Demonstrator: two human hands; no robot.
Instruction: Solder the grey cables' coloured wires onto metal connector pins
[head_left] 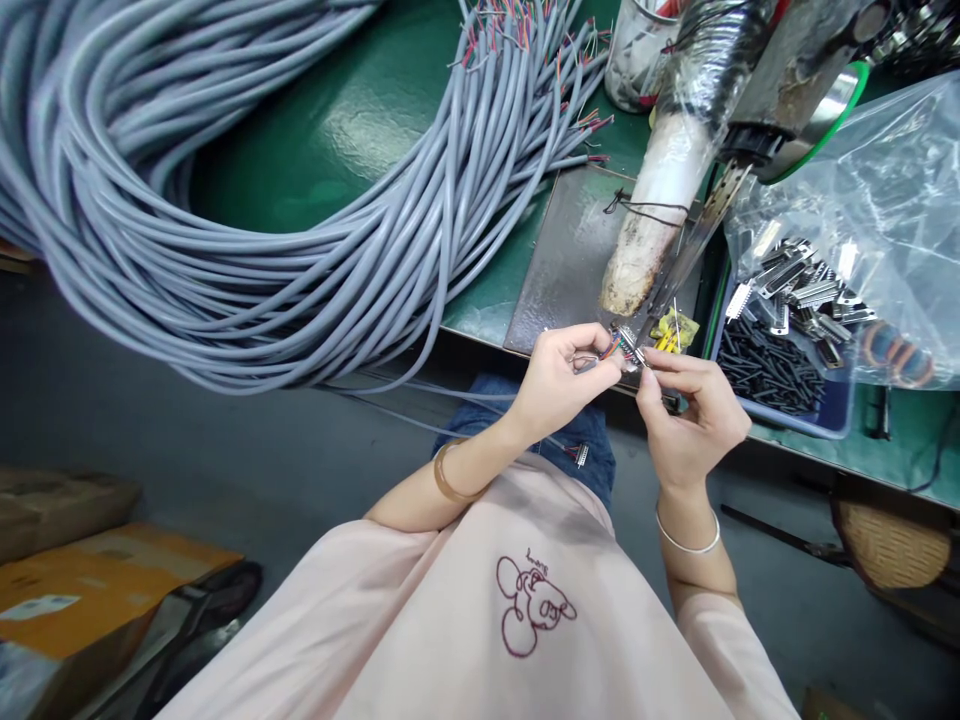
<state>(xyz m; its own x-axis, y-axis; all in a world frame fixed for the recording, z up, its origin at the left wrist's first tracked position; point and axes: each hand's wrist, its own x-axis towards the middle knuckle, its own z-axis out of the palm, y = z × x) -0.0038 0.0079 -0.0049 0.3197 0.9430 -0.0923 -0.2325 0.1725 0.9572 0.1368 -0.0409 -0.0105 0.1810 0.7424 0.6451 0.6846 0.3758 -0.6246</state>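
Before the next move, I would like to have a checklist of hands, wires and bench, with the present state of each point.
1. Left hand steadying the coloured wires: ok.
2. Right hand fingertips at the connector: ok.
3. Every wire properly joined to the connector: cannot tell, too small.
4. Black pieces inside the blue tray: ok.
5. Grey cables all within the table edge: not ok, some loops overhang it.

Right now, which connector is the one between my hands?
The wired connector pinched by your left hand and right hand; another wired one shows against your jeans, and loose metal ones lie heaped by the clear bag.
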